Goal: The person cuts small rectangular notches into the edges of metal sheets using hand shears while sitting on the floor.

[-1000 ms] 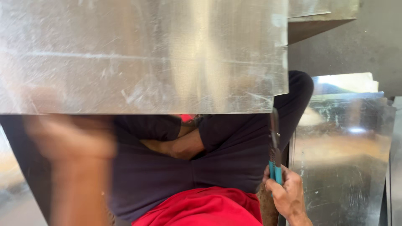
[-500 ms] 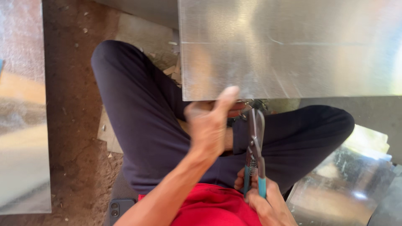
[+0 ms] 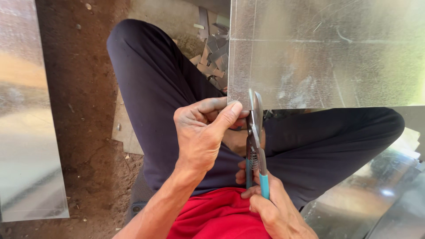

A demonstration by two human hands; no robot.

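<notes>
Over the crossed legs of the seated person, a large flat sheet of shiny galvanized metal (image 3: 327, 53) fills the upper right of the view, its near edge running level just above the knees. At the sheet's near left corner the left hand (image 3: 203, 132) pinches the edge, thumb flat on top and fingers (image 3: 208, 106) curled beneath, wrist bent back toward the red shirt (image 3: 217, 217). Just beside that thumb, grey steel tin snips with teal handles (image 3: 256, 141) stand upright, their blades meeting the sheet's edge. The right hand (image 3: 274, 212) wraps the handles from below, fingers closed around the teal grips, though how far the blades are parted cannot be told.

The dark trousers (image 3: 146, 88) rest on a brown dirt floor (image 3: 79, 88). A pile of small grey metal offcuts (image 3: 212, 53) lies just beyond the left knee. Another metal sheet (image 3: 26, 132) lies flat along the left border, well apart from the hands, and more reflective sheet metal (image 3: 376, 199) crowds the lower right corner, leaving bare ground between the left sheet and the leg.
</notes>
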